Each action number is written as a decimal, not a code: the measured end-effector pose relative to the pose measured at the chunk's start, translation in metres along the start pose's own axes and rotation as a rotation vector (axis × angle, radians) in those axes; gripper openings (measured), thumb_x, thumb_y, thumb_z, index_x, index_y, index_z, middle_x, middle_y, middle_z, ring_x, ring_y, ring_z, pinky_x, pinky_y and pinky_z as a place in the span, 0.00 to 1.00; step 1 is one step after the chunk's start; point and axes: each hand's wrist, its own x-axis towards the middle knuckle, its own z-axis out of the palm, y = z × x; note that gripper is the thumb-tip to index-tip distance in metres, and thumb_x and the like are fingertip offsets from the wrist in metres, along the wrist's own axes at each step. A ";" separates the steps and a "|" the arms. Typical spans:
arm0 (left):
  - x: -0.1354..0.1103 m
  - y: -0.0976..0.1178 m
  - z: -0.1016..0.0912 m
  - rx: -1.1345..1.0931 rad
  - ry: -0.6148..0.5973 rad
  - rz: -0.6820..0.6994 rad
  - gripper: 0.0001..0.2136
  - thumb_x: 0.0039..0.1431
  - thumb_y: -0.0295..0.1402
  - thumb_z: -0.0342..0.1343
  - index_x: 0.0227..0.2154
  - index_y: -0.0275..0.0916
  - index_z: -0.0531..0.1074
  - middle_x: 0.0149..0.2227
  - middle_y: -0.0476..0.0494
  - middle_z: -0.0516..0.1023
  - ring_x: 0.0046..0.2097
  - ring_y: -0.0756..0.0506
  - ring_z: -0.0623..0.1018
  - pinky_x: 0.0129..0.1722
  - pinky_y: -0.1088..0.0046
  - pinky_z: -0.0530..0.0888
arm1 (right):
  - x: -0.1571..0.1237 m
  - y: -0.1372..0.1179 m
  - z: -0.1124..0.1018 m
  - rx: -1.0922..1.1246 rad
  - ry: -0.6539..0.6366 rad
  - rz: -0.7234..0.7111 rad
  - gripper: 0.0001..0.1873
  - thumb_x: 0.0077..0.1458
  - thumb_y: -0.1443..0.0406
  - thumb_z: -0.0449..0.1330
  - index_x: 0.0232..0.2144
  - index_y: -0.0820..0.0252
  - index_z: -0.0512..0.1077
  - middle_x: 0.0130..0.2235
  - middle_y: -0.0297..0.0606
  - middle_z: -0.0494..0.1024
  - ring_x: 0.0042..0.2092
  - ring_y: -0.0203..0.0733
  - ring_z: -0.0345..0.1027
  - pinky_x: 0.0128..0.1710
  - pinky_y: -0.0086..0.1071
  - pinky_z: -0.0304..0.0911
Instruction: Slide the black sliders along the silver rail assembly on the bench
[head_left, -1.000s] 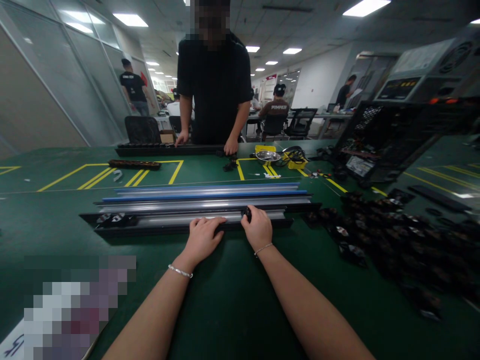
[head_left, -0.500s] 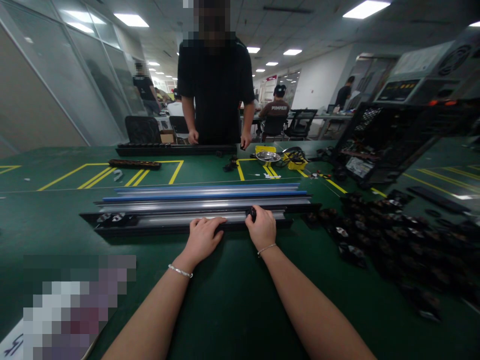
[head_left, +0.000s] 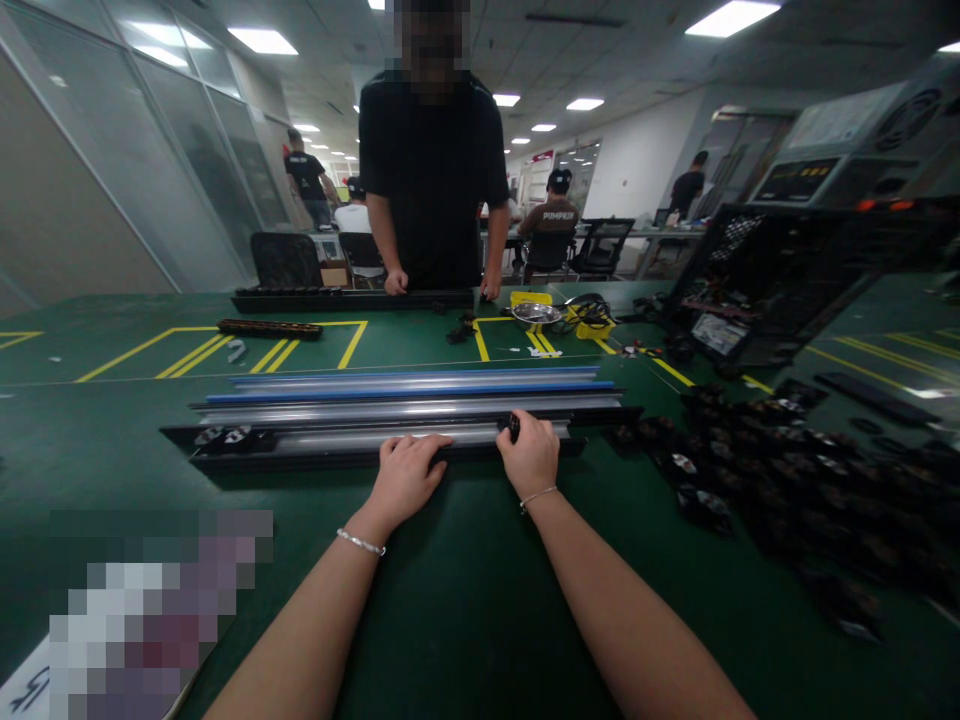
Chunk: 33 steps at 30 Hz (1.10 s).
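Observation:
Nearest me lies a long black rail [head_left: 322, 441] with a silvery inner channel. Small black parts [head_left: 238, 436] with shiny pieces sit in its left end. My left hand [head_left: 407, 473] holds the rail's near side around the middle, fingers bent over the edge and thumb apart to the right. Farther right, my right hand [head_left: 529, 455] pinches a small black part [head_left: 513, 427] over the channel. Its fingers partly cover the part, so I cannot tell whether it touches the rail. Behind lie a second silvery rail [head_left: 405, 410] and one with blue edges [head_left: 412, 383].
Many black parts [head_left: 795, 480] are heaped at the right, near an open computer case [head_left: 750, 290]. Across the green table a co-worker [head_left: 431, 180] stands at another black rail [head_left: 405, 299]. A metal bowl [head_left: 535, 314] and cables [head_left: 591, 311] lie beyond. A blurred sheet [head_left: 150, 620] lies front left.
My right hand has shifted slightly right along the rail with the small black part. My left hand has stayed put. The co-worker's hand on the left side has moved a little right.

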 end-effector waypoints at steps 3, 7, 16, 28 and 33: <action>0.000 0.000 0.000 0.003 -0.005 -0.003 0.16 0.58 0.34 0.49 0.49 0.50 0.66 0.49 0.48 0.76 0.47 0.43 0.71 0.51 0.57 0.57 | 0.000 0.001 0.000 0.000 -0.003 0.005 0.16 0.50 0.65 0.53 0.42 0.61 0.71 0.40 0.42 0.76 0.42 0.47 0.62 0.41 0.36 0.53; 0.000 0.001 -0.001 0.003 0.004 -0.003 0.15 0.58 0.35 0.48 0.49 0.50 0.66 0.48 0.48 0.76 0.48 0.43 0.71 0.51 0.57 0.57 | 0.001 0.003 0.000 -0.009 -0.003 0.023 0.16 0.50 0.65 0.53 0.42 0.60 0.71 0.40 0.42 0.76 0.42 0.47 0.62 0.41 0.37 0.53; 0.000 0.000 -0.001 0.000 0.013 -0.008 0.15 0.59 0.33 0.47 0.48 0.50 0.67 0.47 0.48 0.77 0.47 0.43 0.72 0.50 0.57 0.58 | 0.002 0.006 0.001 -0.005 0.023 0.031 0.17 0.49 0.65 0.52 0.42 0.61 0.71 0.40 0.43 0.76 0.42 0.47 0.62 0.41 0.37 0.53; 0.000 -0.002 0.001 0.014 0.021 -0.005 0.17 0.60 0.28 0.42 0.48 0.48 0.68 0.46 0.45 0.77 0.46 0.44 0.72 0.50 0.58 0.58 | 0.005 0.009 -0.003 -0.008 0.043 0.064 0.16 0.48 0.66 0.52 0.41 0.61 0.71 0.40 0.43 0.76 0.42 0.47 0.62 0.41 0.38 0.53; 0.000 -0.001 0.000 0.010 0.026 -0.004 0.17 0.59 0.28 0.42 0.47 0.49 0.68 0.45 0.47 0.77 0.45 0.44 0.72 0.49 0.58 0.59 | 0.005 0.010 -0.002 -0.011 0.042 0.068 0.16 0.48 0.66 0.53 0.40 0.60 0.71 0.40 0.43 0.76 0.42 0.48 0.62 0.41 0.38 0.53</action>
